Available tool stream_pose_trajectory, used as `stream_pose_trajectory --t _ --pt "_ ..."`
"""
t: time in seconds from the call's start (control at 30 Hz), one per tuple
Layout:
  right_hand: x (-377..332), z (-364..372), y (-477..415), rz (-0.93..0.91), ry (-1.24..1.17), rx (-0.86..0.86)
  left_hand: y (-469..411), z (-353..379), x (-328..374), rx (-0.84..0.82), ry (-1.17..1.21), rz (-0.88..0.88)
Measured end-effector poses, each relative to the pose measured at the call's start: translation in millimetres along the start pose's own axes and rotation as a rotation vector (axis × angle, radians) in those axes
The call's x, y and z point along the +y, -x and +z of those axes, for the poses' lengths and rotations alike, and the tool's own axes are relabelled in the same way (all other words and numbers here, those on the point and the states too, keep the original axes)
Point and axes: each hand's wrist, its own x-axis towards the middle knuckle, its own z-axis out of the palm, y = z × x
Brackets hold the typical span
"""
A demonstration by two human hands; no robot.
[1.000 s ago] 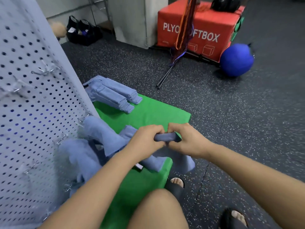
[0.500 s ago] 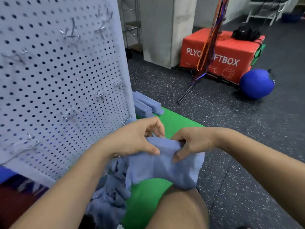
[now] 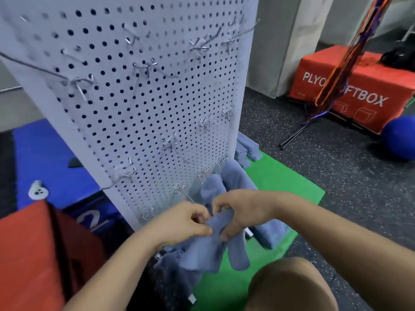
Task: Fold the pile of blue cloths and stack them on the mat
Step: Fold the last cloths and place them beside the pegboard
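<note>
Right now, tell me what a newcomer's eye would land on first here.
A tall white pegboard studded with metal hooks fills the left and centre. Just below it, the left hand and right hand pinch a blue cloth over the green mat. At far right sit a red plyo soft box and a blue ball.

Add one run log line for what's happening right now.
step: folding | left hand: grips blue cloth | right hand: grips same cloth | folded stack: far end of green mat
</note>
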Motion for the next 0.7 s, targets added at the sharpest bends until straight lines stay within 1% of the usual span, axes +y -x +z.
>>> stream_pose_trajectory --t 0.1,0.2,0.27,0.33,0.4,0.5,0.6,0.7 --pt "1 1 -18 -0.017 -0.111 0.024 4 -5 -12 0.133 -0.038 -0.023" --pt "-1 -5 -30 -0.036 -0.207 0.05 8 -8 -5 0.292 -0.191 -0.015" --pt "-4 -10 -38 -0.047 -0.205 0.09 7 -15 1 0.39 -0.242 -0.027" --pt "-5 -14 -47 -0.042 -0.211 0.151 1 -26 4 0.452 -0.296 -0.062" --pt "-5 -15 -60 -0.005 -0.195 0.183 -8 -34 1 0.464 -0.375 -0.106" --pt "-5 -8 -79 0.062 -0.07 0.218 -23 -39 -9 0.462 -0.477 -0.201" --pt "-3 2 -94 0.087 -0.01 0.328 -30 -40 -13 0.469 -0.542 -0.244" --pt "4 10 -102 0.046 0.096 0.46 -33 -39 -16 0.489 -0.59 -0.263"
